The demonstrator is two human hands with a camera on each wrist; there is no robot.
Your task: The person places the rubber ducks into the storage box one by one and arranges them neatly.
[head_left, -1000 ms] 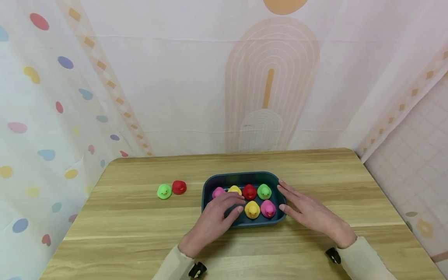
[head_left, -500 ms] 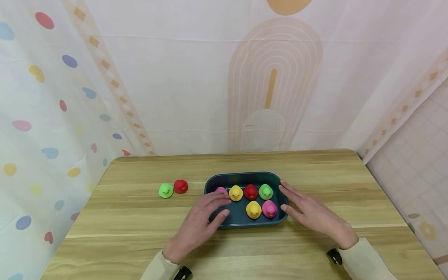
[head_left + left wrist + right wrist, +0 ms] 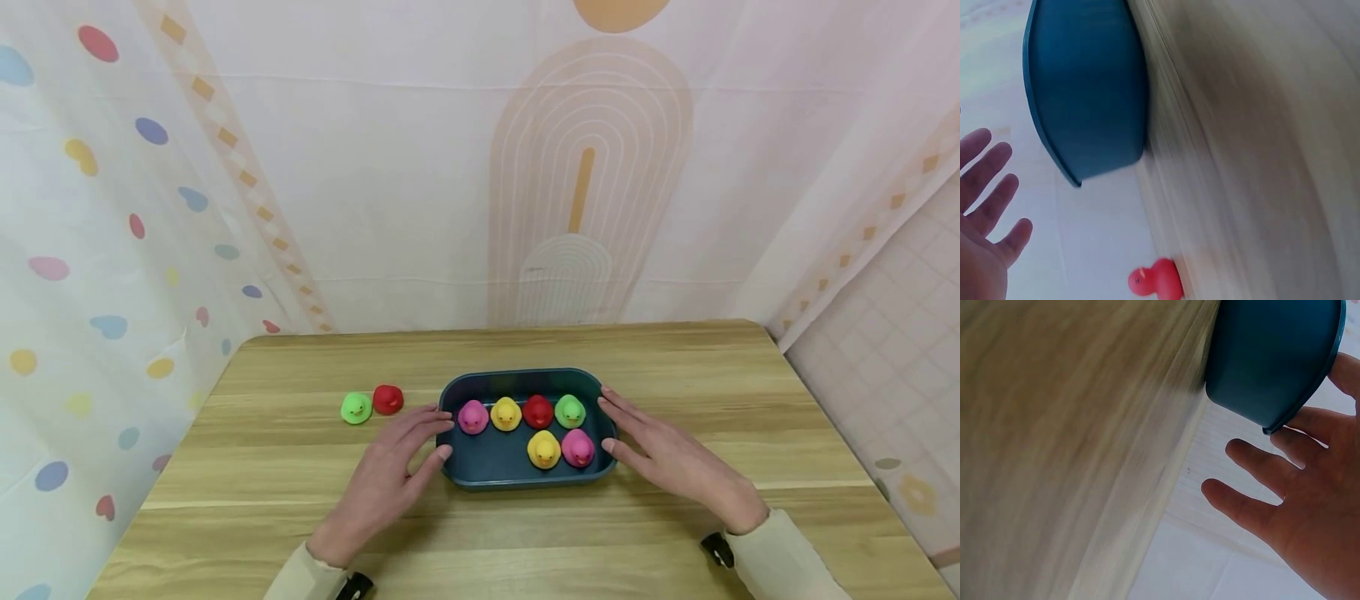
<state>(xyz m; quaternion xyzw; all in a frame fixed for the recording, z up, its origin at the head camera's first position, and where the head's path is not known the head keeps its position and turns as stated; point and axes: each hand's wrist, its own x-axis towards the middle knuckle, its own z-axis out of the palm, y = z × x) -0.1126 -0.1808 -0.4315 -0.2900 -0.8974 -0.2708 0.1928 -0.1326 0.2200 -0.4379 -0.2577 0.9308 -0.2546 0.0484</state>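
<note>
A dark teal tray holds several small rubber ducks. Along its back row are a pink duck, a yellow duck, a red duck and a green duck. In front of them sit another yellow duck and another pink duck. My left hand is beside the tray's left end, fingers extended and holding nothing; in the left wrist view it is apart from the tray wall. My right hand has spread fingers at the right end, fingertips against the rim in the right wrist view.
Left of the tray, a green duck and a red duck lie side by side on the wooden table. A patterned curtain hangs right behind the table's back edge.
My left hand has moved left, from over the tray to beside its left end, uncovering the pink duck at the back left. My right hand stays at the right rim.
</note>
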